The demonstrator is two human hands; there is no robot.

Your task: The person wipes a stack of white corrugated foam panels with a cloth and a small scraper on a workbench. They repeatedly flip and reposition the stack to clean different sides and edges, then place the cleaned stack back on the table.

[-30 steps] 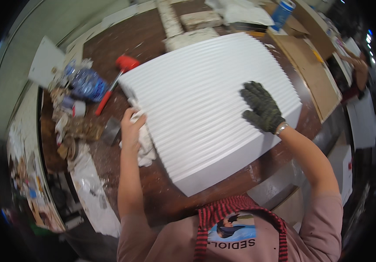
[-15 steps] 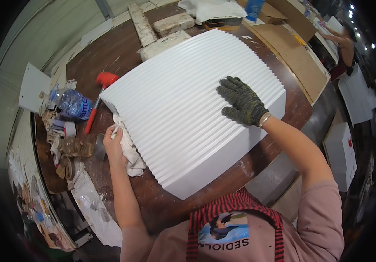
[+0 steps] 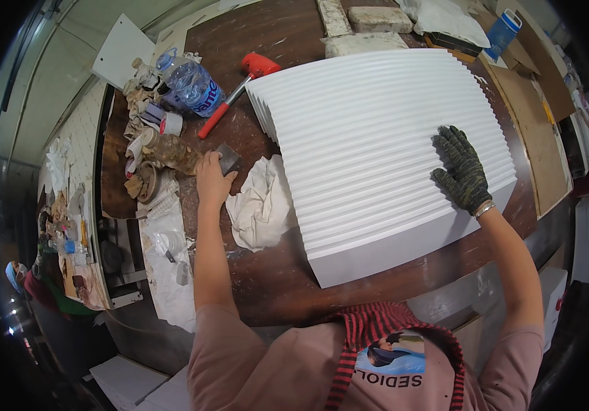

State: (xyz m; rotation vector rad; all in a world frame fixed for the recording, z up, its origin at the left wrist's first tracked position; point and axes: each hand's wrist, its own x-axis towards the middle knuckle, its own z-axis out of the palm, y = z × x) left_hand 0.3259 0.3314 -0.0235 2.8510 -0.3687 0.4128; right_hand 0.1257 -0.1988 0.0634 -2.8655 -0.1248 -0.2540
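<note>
Left hand (image 3: 212,179) shifted off rag (image 3: 261,205) onto grey block (image 3: 227,158).

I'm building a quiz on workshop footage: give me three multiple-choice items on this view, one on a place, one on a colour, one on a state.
1. Where does the crumpled white cloth lie?
A. on top of the panel
B. on the table just left of the white ribbed panel
C. on the floor

2. What colour is the head of the mallet?
A. red
B. blue
C. yellow

3. How is the right hand?
A. bare, gripping the bottle
B. raised off everything
C. gloved, flat on the panel

Answers: 1 B, the cloth sits on the brown table against the panel's left edge. 2 A, the head is red like its handle. 3 C, a dark knit glove covers it, fingers spread on the ribs, while the bare left hand holds a small dark block.
</note>
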